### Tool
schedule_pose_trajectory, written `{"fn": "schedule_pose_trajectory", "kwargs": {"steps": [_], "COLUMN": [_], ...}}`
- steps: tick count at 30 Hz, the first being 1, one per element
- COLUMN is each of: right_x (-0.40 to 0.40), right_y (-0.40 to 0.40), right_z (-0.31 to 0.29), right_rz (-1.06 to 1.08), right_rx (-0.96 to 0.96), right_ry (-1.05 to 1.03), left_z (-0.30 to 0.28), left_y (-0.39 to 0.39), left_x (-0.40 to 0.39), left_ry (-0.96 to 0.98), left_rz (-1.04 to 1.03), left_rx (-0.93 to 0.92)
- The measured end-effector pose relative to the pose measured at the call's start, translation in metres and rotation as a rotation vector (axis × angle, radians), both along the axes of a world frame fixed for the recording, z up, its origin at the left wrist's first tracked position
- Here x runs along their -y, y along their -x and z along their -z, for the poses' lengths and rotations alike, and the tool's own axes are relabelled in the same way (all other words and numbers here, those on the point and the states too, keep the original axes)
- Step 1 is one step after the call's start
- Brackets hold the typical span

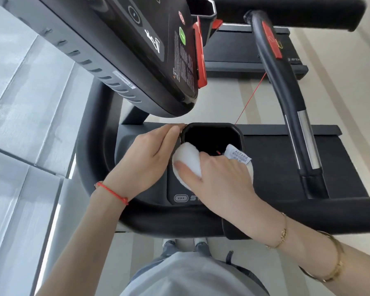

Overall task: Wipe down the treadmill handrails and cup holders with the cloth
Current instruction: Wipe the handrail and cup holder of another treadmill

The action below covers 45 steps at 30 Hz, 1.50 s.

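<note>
Head view: right hand (220,178) closed in a grip on a white fluffy cloth (188,161), pressing it on the near-left rim of the cup holder (237,133), a matte black octagonal well. Printed fabric tag (238,155) sticks out toward the holder's right. Left hand (145,157) flat, fingers together, holds nothing, fingertips touching the holder's left edge. Curved padded black handrail (90,167) wraps below; its long axis runs left-right under the wrists.
</note>
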State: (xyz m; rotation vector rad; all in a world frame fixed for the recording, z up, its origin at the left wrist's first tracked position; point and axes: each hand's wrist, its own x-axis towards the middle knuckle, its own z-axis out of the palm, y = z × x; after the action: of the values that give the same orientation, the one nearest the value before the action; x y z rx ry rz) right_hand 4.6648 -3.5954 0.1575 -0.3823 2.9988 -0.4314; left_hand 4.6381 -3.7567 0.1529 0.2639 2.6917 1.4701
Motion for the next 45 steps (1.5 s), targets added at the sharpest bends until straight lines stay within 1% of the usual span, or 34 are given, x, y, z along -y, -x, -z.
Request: {"fn": "schedule_pose_trajectory", "kwargs": {"steps": [3, 5, 8, 10, 13, 17, 21, 24, 27, 28, 30, 33, 35, 36, 37, 39, 41, 45], "right_x": [0.014, 0.023, 0.028, 0.027, 0.020, -0.002, -0.031, -0.047, -0.053, -0.057, -0.065, -0.075, -0.077, -0.075, -0.073, -0.069, -0.067, -0.057], "right_y": [0.011, 0.023, 0.037, 0.035, 0.019, 0.000, -0.008, -0.014, -0.016, -0.016, -0.017, -0.011, 0.002, 0.012, 0.022, 0.039, 0.055, 0.095], "right_z": [0.002, 0.001, -0.005, -0.006, -0.007, -0.009, -0.016, -0.018, -0.014, -0.012, -0.007, -0.009, -0.013, -0.013, -0.012, -0.002, 0.005, 0.000], "right_rz": [0.091, 0.143, 0.178, 0.161, 0.102, -0.084, -0.267, -0.358, -0.378, -0.373, -0.314, -0.134, -0.025, -0.006, -0.012, -0.069, -0.165, -0.313], "right_rx": [-0.004, 0.030, 0.147, 0.159, 0.130, 0.023, 0.069, -0.007, -0.141, -0.203, -0.331, -0.417, -0.458, -0.440, -0.375, -0.167, -0.025, 0.067], "right_ry": [0.031, 0.098, 0.259, 0.292, 0.244, 0.034, 0.012, -0.063, -0.269, -0.290, -0.231, -0.151, -0.056, -0.010, 0.029, 0.119, 0.183, 0.071], "left_z": [0.000, 0.003, 0.008, 0.011, 0.015, 0.017, 0.017, 0.020, 0.022, 0.022, 0.023, 0.024, 0.026, 0.026, 0.026, 0.026, 0.027, 0.031], "left_y": [0.004, 0.005, 0.003, 0.001, -0.002, -0.005, -0.007, -0.010, -0.013, -0.014, -0.015, -0.017, -0.018, -0.018, -0.017, -0.017, -0.017, -0.017], "left_x": [0.011, 0.015, 0.017, 0.017, 0.015, 0.012, 0.008, 0.002, -0.005, -0.007, -0.010, -0.015, -0.019, -0.020, -0.022, -0.026, -0.029, -0.031], "left_ry": [0.078, 0.107, 0.097, 0.050, 0.021, 0.030, 0.032, 0.051, 0.086, 0.095, 0.122, 0.167, 0.177, 0.180, 0.183, 0.185, 0.179, 0.187], "left_rz": [0.019, 0.030, 0.049, 0.061, 0.082, 0.065, 0.043, 0.020, -0.024, -0.036, -0.056, -0.089, -0.115, -0.129, -0.143, -0.163, -0.176, -0.211], "left_rx": [-0.093, -0.139, -0.152, -0.138, -0.097, -0.083, -0.083, -0.095, -0.106, -0.107, -0.116, -0.127, -0.133, -0.132, -0.131, -0.134, -0.139, -0.169]}}
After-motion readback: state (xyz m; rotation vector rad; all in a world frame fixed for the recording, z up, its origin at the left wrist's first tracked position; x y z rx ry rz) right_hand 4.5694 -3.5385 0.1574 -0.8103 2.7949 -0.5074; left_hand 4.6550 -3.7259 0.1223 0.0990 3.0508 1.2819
